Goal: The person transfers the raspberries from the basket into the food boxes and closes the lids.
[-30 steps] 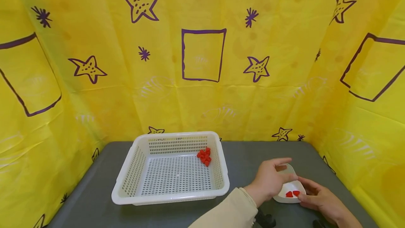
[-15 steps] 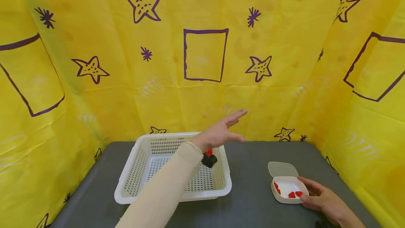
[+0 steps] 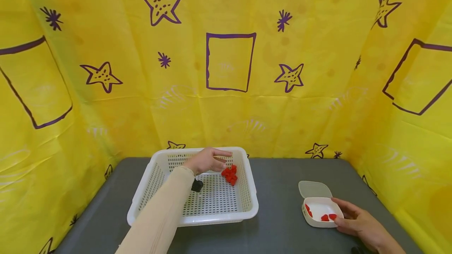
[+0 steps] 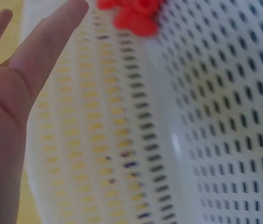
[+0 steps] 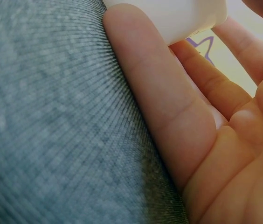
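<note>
My left hand [image 3: 207, 160] hangs over the white basket [image 3: 248, 183], its fingers loosely extended and holding nothing. Its fingertips are just left of a small cluster of red pieces [image 3: 230, 175] in the basket's right back corner. In the left wrist view, that red cluster [image 4: 136, 18] lies past the fingers against the slotted basket wall [image 4: 224, 116]. Off to the right, my right hand [image 3: 363, 224] holds the right side of a small white box [image 3: 318, 224], thumb in front and fingers behind. Several red pieces [image 3: 328, 217] lie inside it.
The box's translucent lid [image 3: 315, 189] is folded back, away from me. A dark grey tabletop [image 3: 275, 207] carries both containers. Yellow cloth [image 3: 226, 120] printed with purple stars encloses the back and sides. A black wrist device [image 3: 197, 185] sits under my left wrist.
My left hand has left the white box, swung left past the basket's right edge and come down over the basket near the red pieces. My right hand has stayed at the box.
</note>
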The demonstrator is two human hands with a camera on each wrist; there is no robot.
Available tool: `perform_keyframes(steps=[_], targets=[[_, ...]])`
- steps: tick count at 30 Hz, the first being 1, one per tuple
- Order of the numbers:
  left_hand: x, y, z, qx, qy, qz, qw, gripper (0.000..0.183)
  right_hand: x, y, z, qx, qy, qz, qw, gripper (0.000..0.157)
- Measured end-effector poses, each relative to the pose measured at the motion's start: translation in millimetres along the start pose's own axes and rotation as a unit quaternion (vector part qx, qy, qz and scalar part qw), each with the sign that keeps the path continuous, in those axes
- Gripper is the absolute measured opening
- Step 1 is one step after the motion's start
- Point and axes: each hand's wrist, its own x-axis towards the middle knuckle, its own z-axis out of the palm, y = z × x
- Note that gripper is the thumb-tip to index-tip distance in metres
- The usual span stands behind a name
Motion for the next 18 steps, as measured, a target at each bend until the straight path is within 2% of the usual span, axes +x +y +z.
perform_keyframes(steps=[4, 7, 14, 18], targets=[[-0.5, -18.3, -1.1, 0.034, 0.020, -0.029, 0.9988, 0.045, 0, 0, 1.6, 0.003, 0.001, 0.001, 1.000, 0.052], [1.9, -27.0, 0.4, 0.072, 0.022, -0.045, 0.9961, 0.042, 0, -1, 1.4, -0.001, 0.004, 0.006, 1.000, 0.055], [8.4, -37.1, 2.7, 0.195, 0.020, -0.068, 0.9783, 0.044, 2, 0, -0.8, -0.022, 0.015, 0.017, 1.000, 0.061], [9.2, -38.8, 2.1, 0.230, 0.019, -0.063, 0.9708, 0.047, 3, 1, -1.2, -0.024, 0.015, 0.019, 0.999, 0.062]])
